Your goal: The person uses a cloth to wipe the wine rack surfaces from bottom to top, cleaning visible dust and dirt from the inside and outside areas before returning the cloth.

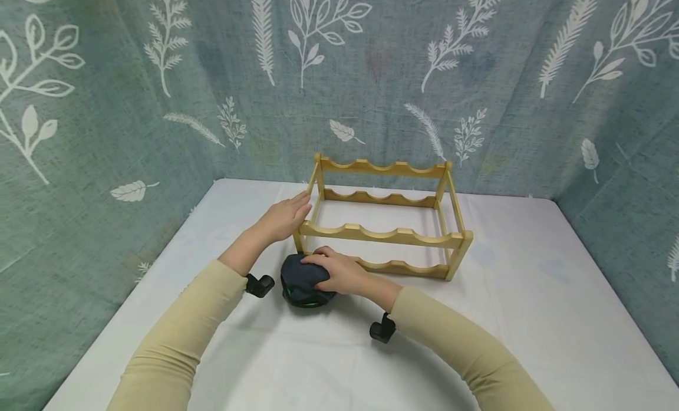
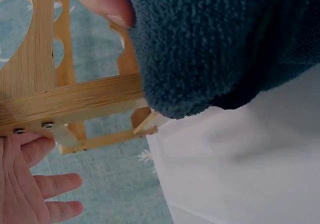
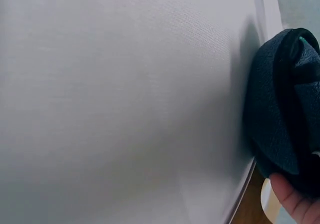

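Note:
A light wooden rack (image 1: 399, 236) with scalloped rails stands on the table. My left hand (image 1: 286, 217) rests against the rack's left end. In the left wrist view its fingers (image 2: 59, 186) are straight and spread beside the wooden frame. My right hand (image 1: 342, 272) grips a dark blue fleecy cloth item (image 1: 305, 279) from above, at the rack's front left corner. Black edging runs along this bundled item (image 3: 265, 103) in the right wrist view, and a green edge shows low on it in the head view. Its exact kind cannot be told.
White cloth covers the table (image 1: 530, 316). A blue-green curtain (image 1: 371, 104) with white leaf prints hangs behind and along both sides. Small black mounts (image 1: 259, 285) are fixed at both wrists.

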{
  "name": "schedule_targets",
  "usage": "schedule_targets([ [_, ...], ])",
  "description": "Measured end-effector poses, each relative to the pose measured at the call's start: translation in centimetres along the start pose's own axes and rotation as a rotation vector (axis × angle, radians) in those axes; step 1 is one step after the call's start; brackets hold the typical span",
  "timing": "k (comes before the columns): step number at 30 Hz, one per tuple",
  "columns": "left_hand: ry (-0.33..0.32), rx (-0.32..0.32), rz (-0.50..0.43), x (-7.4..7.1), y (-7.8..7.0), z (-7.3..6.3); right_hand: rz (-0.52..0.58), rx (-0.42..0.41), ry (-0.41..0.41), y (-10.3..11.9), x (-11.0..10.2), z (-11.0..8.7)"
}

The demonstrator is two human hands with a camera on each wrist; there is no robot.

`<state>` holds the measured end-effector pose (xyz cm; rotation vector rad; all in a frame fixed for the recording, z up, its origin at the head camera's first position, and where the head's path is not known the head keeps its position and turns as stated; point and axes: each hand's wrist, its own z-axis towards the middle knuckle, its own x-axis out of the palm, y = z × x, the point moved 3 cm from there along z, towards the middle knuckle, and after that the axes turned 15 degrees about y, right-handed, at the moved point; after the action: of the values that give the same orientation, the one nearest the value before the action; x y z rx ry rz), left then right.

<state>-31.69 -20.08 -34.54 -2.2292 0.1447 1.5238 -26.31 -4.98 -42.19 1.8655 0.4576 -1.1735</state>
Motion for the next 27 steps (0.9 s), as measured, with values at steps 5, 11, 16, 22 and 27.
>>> schedule_targets([
  [5, -0.005, -0.011, 0.004, 0.0, -0.2, 0.1, -0.005, 0.045, -0.007, -0.4, 0.0, -0.4],
  [11, 0.001, -0.025, 0.007, 0.1, -0.3, 0.2, 0.05, 0.076, -0.03, -1.5, -0.2, -2.0],
  [16, 0.001, -0.022, 0.002, 0.2, -0.2, 0.3, 0.073, 0.084, -0.056, -2.4, -0.4, -4.1],
  [22, 0.007, -0.019, 0.007, 0.3, -0.1, 0.2, 0.079, 0.083, -0.086, -4.0, -0.5, -7.3],
  [27, 0.005, -0.028, -0.003, 0.2, 0.1, 0.1, 0.072, 0.094, -0.112, -5.7, -0.7, -9.8],
])
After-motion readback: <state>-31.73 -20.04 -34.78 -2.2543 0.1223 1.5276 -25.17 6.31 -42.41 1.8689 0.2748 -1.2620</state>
